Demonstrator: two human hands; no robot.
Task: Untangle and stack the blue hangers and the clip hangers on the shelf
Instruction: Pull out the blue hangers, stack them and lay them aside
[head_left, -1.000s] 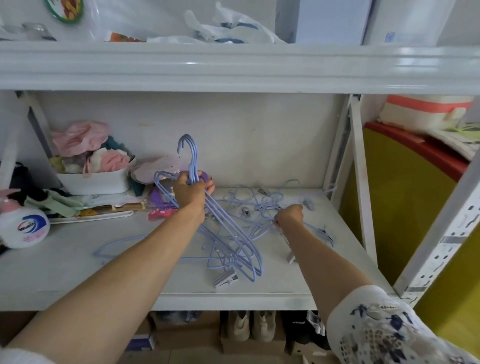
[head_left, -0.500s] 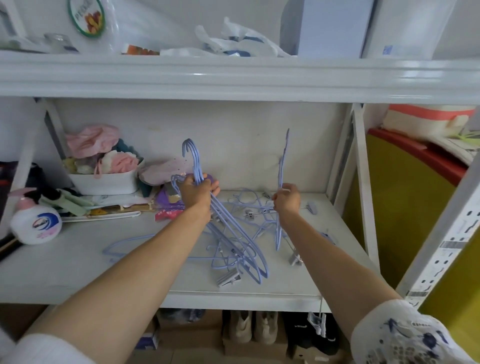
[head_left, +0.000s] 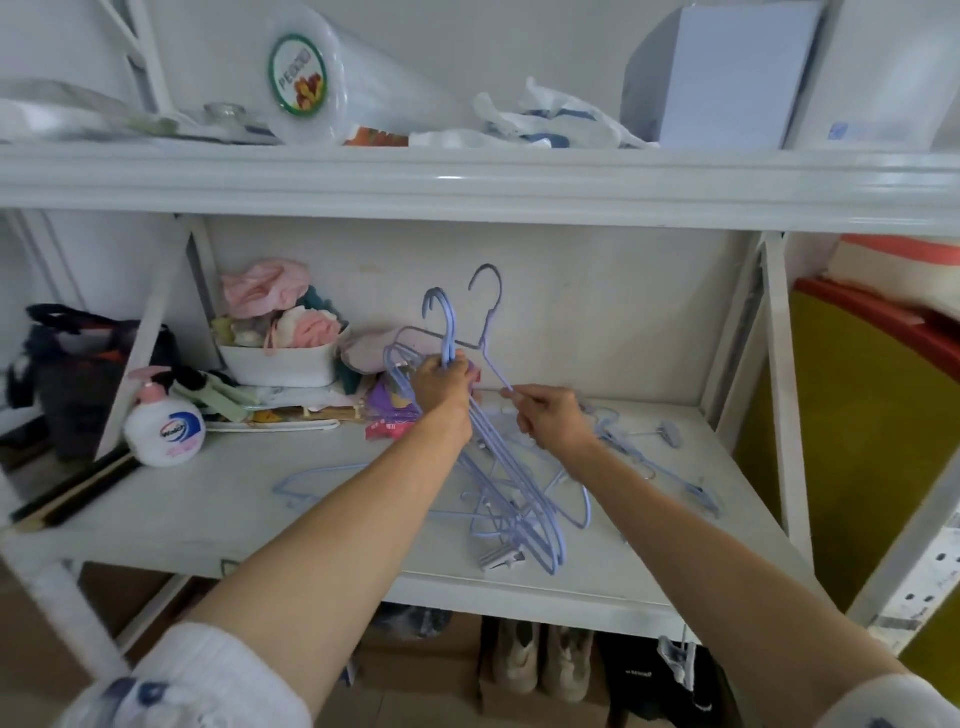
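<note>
My left hand (head_left: 441, 384) grips a bunch of blue hangers (head_left: 514, 493) just below their hooks; the bunch slants down to the shelf's (head_left: 156, 519) front edge, and a metal clip (head_left: 501, 560) hangs at its low end. My right hand (head_left: 553, 415) holds a single blue hanger (head_left: 488, 317) by one arm, its hook raised against the back wall beside the bunch's hooks. Loose clip hangers (head_left: 670, 467) lie tangled on the shelf to the right. Another blue hanger (head_left: 311, 480) lies flat under my left forearm.
A white tub of cloths (head_left: 278, 358) stands at the back left, with a soap pump bottle (head_left: 163, 428) and a black bag (head_left: 78, 364) further left. Packets lie behind my left hand. The upper shelf (head_left: 467, 176) hangs overhead. Shoes (head_left: 540, 660) stand below; a yellow panel (head_left: 857, 441) is at right.
My right hand has lifted one hanger out of the tangle, turned it from edge-on to hook-up, and carried it left beside the bunch. My left hand has kept its grip.
</note>
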